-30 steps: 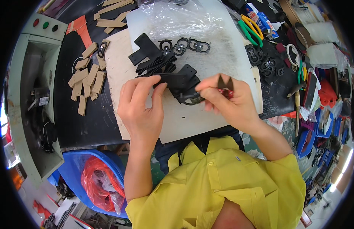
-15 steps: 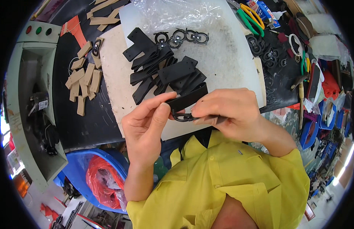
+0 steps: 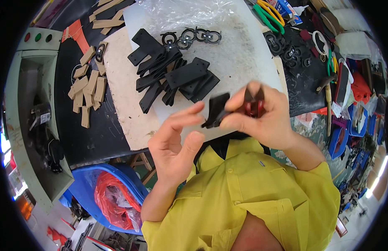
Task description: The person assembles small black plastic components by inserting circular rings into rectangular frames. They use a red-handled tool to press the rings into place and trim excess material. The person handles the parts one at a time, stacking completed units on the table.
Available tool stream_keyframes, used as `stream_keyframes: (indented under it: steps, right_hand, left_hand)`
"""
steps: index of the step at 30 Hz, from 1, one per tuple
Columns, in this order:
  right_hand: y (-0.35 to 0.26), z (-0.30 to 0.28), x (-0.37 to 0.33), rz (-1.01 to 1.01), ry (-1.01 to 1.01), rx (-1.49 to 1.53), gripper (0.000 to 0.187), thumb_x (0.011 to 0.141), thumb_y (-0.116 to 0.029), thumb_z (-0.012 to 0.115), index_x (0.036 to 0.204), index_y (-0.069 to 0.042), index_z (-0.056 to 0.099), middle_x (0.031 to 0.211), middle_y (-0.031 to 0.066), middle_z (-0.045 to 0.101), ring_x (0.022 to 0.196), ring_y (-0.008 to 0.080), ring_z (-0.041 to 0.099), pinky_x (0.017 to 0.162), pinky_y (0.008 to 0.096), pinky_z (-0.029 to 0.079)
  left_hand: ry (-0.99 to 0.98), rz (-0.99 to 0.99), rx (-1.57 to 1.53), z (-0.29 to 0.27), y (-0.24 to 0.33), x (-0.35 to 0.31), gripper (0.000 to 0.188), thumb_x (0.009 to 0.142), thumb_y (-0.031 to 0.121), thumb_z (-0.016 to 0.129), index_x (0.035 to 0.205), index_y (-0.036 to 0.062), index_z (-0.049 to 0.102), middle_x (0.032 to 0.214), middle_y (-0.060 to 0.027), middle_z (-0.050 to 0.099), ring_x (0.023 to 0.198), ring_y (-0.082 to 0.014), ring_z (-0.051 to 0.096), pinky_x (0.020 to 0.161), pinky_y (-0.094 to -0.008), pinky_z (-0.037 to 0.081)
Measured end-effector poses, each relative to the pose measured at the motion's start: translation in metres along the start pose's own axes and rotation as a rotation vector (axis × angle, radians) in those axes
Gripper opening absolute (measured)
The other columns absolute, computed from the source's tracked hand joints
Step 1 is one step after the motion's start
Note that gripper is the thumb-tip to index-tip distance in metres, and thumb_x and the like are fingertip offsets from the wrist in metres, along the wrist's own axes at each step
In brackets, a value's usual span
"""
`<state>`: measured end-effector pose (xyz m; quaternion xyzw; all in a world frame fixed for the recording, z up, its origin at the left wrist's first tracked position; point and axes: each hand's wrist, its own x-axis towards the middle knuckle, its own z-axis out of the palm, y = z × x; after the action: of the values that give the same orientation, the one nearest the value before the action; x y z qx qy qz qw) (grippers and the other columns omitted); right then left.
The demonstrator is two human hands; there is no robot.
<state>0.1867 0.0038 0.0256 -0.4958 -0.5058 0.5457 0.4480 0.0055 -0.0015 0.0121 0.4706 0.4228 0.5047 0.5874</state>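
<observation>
My right hand (image 3: 271, 119) pinches a folded black strap piece (image 3: 218, 106) between thumb and forefinger. A dark-tipped tool with red parts (image 3: 254, 109) also sits in that hand; its kind is hard to make out. To the left, my left hand (image 3: 175, 144) is open, thumb and fingers apart, near the strap piece but not touching it. Beyond the hands lies a heap of black strap pieces (image 3: 187, 75) with punched holes. Several black ring-shaped buckles (image 3: 186, 38) rest behind that heap.
Tan strap pieces (image 3: 89, 85) are scattered at left, beside a grey metal box (image 3: 24, 117) with buttons. Clear plastic film (image 3: 189, 14) covers the white board's far end. Green-handled pliers (image 3: 267, 19) and more black buckles (image 3: 292, 56) lie right. A blue tub (image 3: 83, 178) stands below the table.
My left hand has let go of the black strap piece and drawn back. My right hand has turned upward, bringing the red-and-dark tool into sight. The view has shifted slightly.
</observation>
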Motion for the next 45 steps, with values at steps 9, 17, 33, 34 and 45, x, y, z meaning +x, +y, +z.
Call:
stream_keyframes:
  steps: [9, 17, 33, 34, 45]
  right_hand:
    - [0.000, -0.001, -0.009, -0.378, -0.047, -0.419, 0.020, 0.066, -0.003, 0.077, 0.082, -0.003, 0.066, 0.071, 0.0067, 0.063, 0.058, 0.0177, 0.057, 0.048, 0.0266, 0.042]
    - [0.004, 0.000, -0.010, -0.331, -0.022, -0.414, 0.026, 0.063, -0.004, 0.078, 0.085, -0.005, 0.063, 0.070, 0.0056, 0.060, 0.061, 0.0192, 0.057, 0.050, 0.0295, 0.044]
    - [-0.003, -0.001, -0.005, 0.345, -0.097, 0.106, 0.024, 0.077, -0.018, 0.074, 0.081, -0.003, 0.055, 0.064, -0.0012, 0.048, 0.056, 0.0051, 0.042, 0.051, 0.0215, 0.035]
    - [-0.003, -0.001, -0.006, 0.274, -0.123, 0.002, 0.024, 0.077, -0.017, 0.074, 0.081, -0.002, 0.055, 0.065, -0.0005, 0.049, 0.056, 0.0054, 0.043, 0.050, 0.0217, 0.035]
    - [0.018, 0.001, -0.002, -0.859, 0.047, -0.783, 0.031, 0.061, -0.004, 0.076, 0.091, -0.004, 0.066, 0.076, 0.0041, 0.058, 0.048, 0.0128, 0.044, 0.041, 0.0218, 0.035]
  left_hand:
    - [-0.032, -0.249, -0.063, 0.000, 0.005, -0.006, 0.017, 0.087, 0.001, 0.060, 0.101, -0.0074, 0.063, 0.089, -0.0103, 0.066, 0.079, -0.0090, 0.061, 0.069, -0.0199, 0.048]
    - [-0.113, -0.037, 0.356, -0.003, 0.001, -0.010, 0.026, 0.078, 0.001, 0.068, 0.103, -0.0032, 0.064, 0.086, -0.0114, 0.067, 0.074, -0.0134, 0.062, 0.067, -0.0237, 0.048]
    - [-0.202, 0.036, 0.305, -0.004, -0.002, 0.002, 0.034, 0.076, -0.006, 0.065, 0.110, -0.0041, 0.060, 0.089, -0.0129, 0.064, 0.078, -0.0174, 0.062, 0.071, -0.0262, 0.049]
    - [-0.150, 0.000, 0.217, -0.003, -0.001, 0.001, 0.034, 0.077, -0.007, 0.064, 0.111, -0.0049, 0.059, 0.089, -0.0125, 0.064, 0.079, -0.0163, 0.061, 0.072, -0.0257, 0.049]
    - [0.055, -0.108, -0.171, 0.012, -0.008, -0.003, 0.032, 0.085, -0.004, 0.059, 0.117, -0.0084, 0.054, 0.106, -0.0163, 0.062, 0.098, -0.0182, 0.060, 0.085, -0.0287, 0.048]
